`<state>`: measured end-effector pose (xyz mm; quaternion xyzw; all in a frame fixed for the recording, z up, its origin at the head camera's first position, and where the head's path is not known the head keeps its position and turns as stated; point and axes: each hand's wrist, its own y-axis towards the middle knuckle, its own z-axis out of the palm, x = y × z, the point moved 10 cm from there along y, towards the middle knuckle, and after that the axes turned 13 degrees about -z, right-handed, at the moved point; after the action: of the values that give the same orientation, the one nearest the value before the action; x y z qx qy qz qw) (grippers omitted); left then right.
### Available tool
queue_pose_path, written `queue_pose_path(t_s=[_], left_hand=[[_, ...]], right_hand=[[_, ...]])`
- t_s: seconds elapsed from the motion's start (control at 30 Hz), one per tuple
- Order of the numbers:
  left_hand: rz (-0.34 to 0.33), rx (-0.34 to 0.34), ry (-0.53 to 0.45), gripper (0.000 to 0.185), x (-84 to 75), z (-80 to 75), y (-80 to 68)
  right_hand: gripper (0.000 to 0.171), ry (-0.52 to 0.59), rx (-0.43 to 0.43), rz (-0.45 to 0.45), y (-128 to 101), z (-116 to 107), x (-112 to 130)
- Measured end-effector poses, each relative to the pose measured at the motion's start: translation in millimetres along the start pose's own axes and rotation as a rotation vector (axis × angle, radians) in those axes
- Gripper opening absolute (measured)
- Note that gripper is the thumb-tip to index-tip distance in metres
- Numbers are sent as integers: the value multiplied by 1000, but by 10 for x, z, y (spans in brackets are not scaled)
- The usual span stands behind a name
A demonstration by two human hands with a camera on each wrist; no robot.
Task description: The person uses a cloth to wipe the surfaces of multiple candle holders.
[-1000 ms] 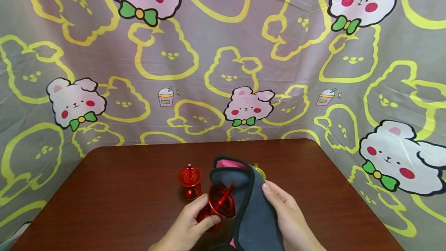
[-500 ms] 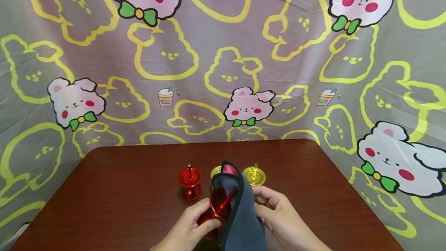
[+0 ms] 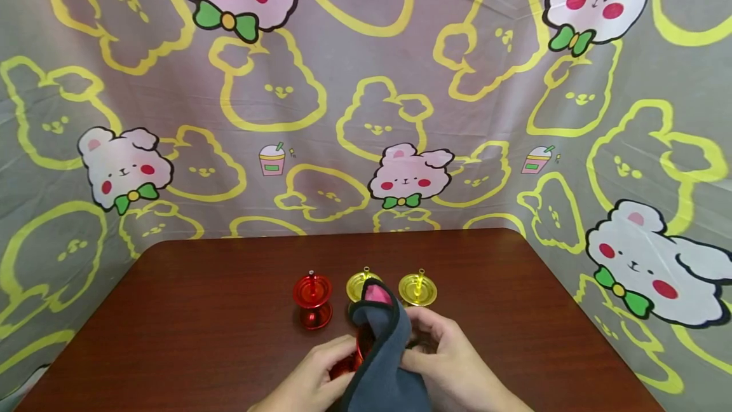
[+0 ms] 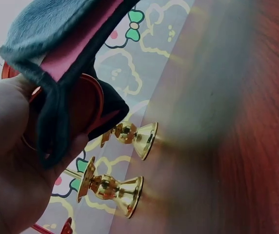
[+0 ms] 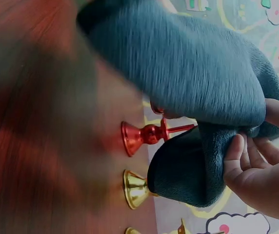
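Wrapping a red candle holder point(image 3: 349, 361) in a grey cloth point(image 3: 380, 361), the person is working at the near edge of the brown table point(image 3: 171, 310). The left hand point(image 3: 311, 380) is gripping the holder, fingers curled round its red cup, which the left wrist view shows half covered by the cloth's pink lining. The right hand point(image 3: 446, 367) is pinching the cloth against the holder from the other side, so both hands are clamped together on one bundle.

Just beyond the bundle, three more holders are standing upright in a row: a second red holder point(image 3: 312, 301) to the left, a gold holder point(image 3: 357, 283) directly behind the cloth, another gold holder point(image 3: 417, 289) to the right.

Risk, as judged: the cloth's raised fold is sitting very near the middle gold holder, and a loose swing could be tipping it over. The holder's thin pin may also be snagging the pile.

Containers: no cup is showing any contents.
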<state>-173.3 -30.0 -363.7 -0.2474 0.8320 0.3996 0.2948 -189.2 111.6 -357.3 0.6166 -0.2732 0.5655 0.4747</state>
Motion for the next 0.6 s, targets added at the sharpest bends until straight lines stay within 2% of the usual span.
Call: queue_pose_path(t_s=[0.1,0.2,0.3,0.37,0.5,0.6], left_hand=[[38,-20,44,29,-17,20,-7],[83,-32,61,33,-42,34,-16],[89,-26,70,34,-43,47,-16],[69,-8,66,33,-31,59,-12],[-19,49,30,32,16,83,1],[-75,77,43,33,34,88,8]], right_hand=[[48,23,7,29,-18,45,-46],[48,5,14,19,-22,61,-50],[45,-56,24,5,-15,56,-47],[42,-129,42,-12,-7,50,-34],[39,-264,77,-41,1,42,-18],[36,-310,81,-35,-6,32,-31]])
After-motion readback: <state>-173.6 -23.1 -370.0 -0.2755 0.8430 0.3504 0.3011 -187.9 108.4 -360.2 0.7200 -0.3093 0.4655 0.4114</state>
